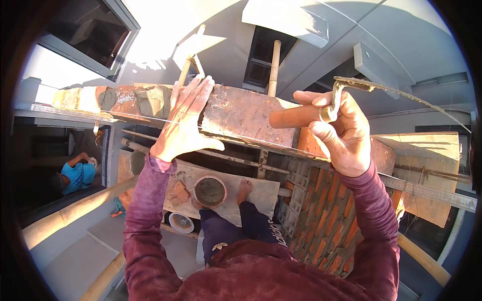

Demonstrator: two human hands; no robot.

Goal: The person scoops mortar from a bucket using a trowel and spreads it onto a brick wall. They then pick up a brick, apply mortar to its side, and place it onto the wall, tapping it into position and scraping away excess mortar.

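My left hand [185,120] lies with fingers stretched out over the top of the brick course, against the left end of a reddish brick [243,111]. The thumb points right along the near face. In my right hand [351,135], above the course, is a trowel [296,117]. Its wooden handle points left, and its mortar-smeared blade extends right, seen nearly edge-on. Grey mortar [160,100] coats bricks left of my left hand. A thin string [150,119] stretches along the wall's near side, passing by my left hand.
Below, a plank [256,198] carries a round mortar tub [210,191], broken brick pieces [179,191] and my feet. A white bucket [181,222] stands nearer. Bamboo poles [80,210] cross both sides. A long metal straightedge [432,193] runs at right. Another person [79,173] is lower left.
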